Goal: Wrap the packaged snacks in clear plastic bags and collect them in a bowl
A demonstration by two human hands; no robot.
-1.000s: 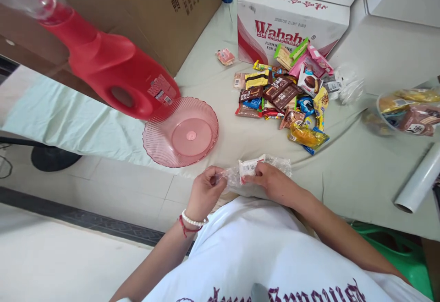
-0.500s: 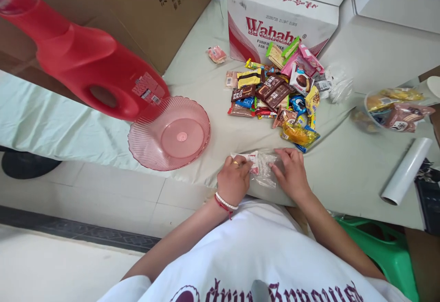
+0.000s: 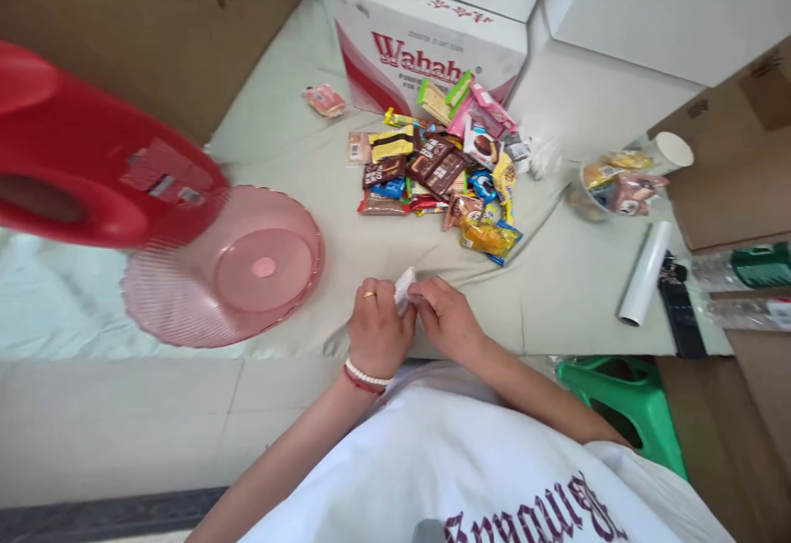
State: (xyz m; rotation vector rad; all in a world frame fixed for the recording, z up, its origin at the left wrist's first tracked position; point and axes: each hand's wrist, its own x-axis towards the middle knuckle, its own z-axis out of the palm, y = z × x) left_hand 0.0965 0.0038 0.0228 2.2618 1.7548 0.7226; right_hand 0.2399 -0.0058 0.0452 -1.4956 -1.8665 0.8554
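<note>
A crumpled whitish plastic wrapper (image 3: 404,286) stands up between my hands at the table's front edge. My left hand (image 3: 381,316) is closed around its lower part, and the fingers hide most of it. The fingertips of my right hand (image 3: 446,316) pinch its right side. Just beyond lies a heap of wrapped snacks (image 3: 438,166), with a yellow packet (image 3: 489,238) nearest my right hand. To the left a pink ribbed plastic bowl (image 3: 297,267) rests near the table edge, with nothing in it.
A red plastic jug (image 3: 124,156) stands behind the bowl at left. A Wahaha carton (image 3: 432,40) backs the snack heap. On the right are a tub of snacks (image 3: 587,197), a white roll (image 3: 646,275) and clear bottles (image 3: 741,271). A green stool (image 3: 655,411) stands below the edge.
The clear wrapper, flat on the table before, is now raised and bunched between both hands. My right hand has closed in toward my left. The camera view has swung right.
</note>
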